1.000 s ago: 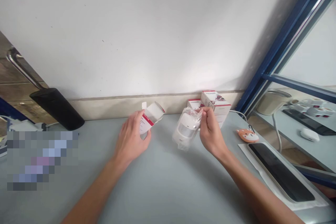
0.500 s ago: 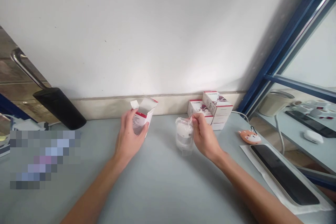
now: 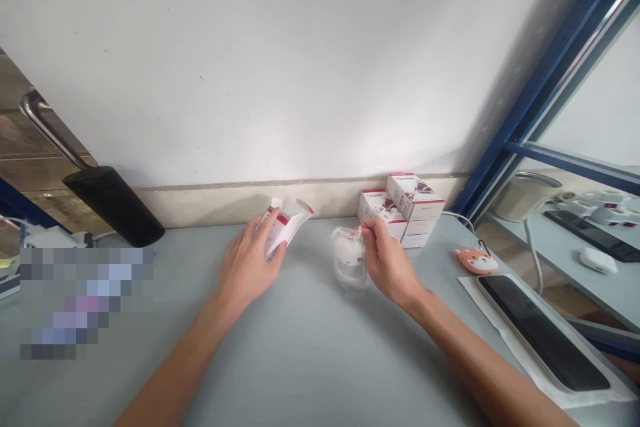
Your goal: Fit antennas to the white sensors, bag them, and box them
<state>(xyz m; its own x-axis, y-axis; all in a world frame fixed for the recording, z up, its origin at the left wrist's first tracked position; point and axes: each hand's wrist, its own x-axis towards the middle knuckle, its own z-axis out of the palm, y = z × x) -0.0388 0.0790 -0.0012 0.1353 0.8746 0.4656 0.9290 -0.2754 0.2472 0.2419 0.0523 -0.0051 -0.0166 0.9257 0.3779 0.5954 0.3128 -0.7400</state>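
Note:
My left hand (image 3: 247, 265) grips a small white carton with a red stripe (image 3: 283, 227), its top flaps open and its mouth tilted up to the right. My right hand (image 3: 387, 261) pinches the top of a clear plastic bag holding a white device (image 3: 349, 261), which hangs just above the grey table (image 3: 310, 353). The bagged device is a short way to the right of the carton, apart from it.
A stack of closed white and red cartons (image 3: 404, 208) stands by the wall behind my right hand. An orange animal-shaped toy (image 3: 475, 259) and a black phone on white paper (image 3: 543, 331) lie at the right. A black-handled object (image 3: 107, 203) leans at the left.
My right hand has lowered the bagged device from a tilted hold to hanging upright near the table. My left hand has tipped the open carton back over to the right.

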